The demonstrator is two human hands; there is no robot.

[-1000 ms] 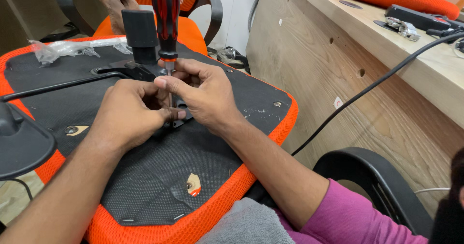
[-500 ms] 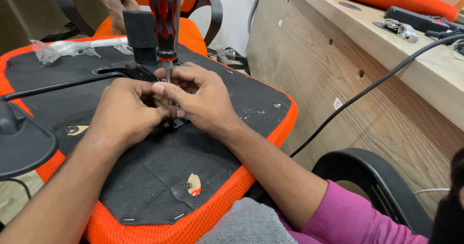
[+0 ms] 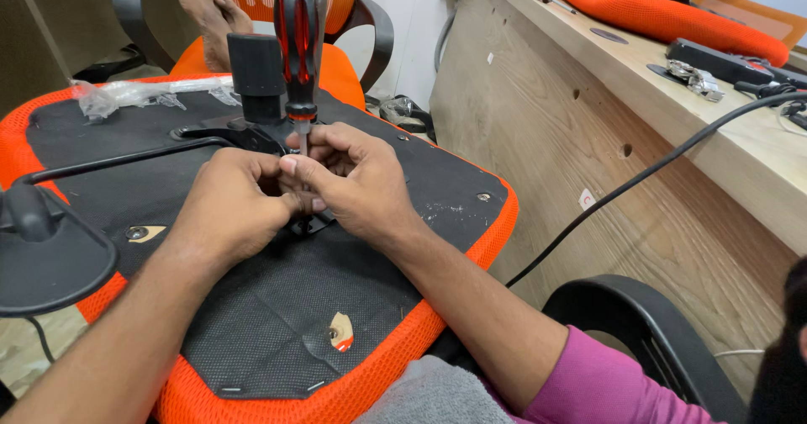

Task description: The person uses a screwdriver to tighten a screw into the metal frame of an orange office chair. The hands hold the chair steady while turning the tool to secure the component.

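Here both hands meet at the middle of an upturned orange seat (image 3: 420, 340), whose black underside faces up. The left hand (image 3: 231, 210) is curled, fingertips pressed in against the right hand (image 3: 357, 189). The right hand's fingers pinch the thin metal shaft of a screwdriver (image 3: 296, 46), which stands upright with its red-and-black handle above the knuckles; its tip is hidden between the hands. Just beyond it sits a black bracket (image 3: 256, 75) on the seat. Far left lies a crumpled plastic bag (image 3: 134, 94). To the right a black cable (image 3: 656, 168) crosses a wooden bench (image 3: 588, 79).
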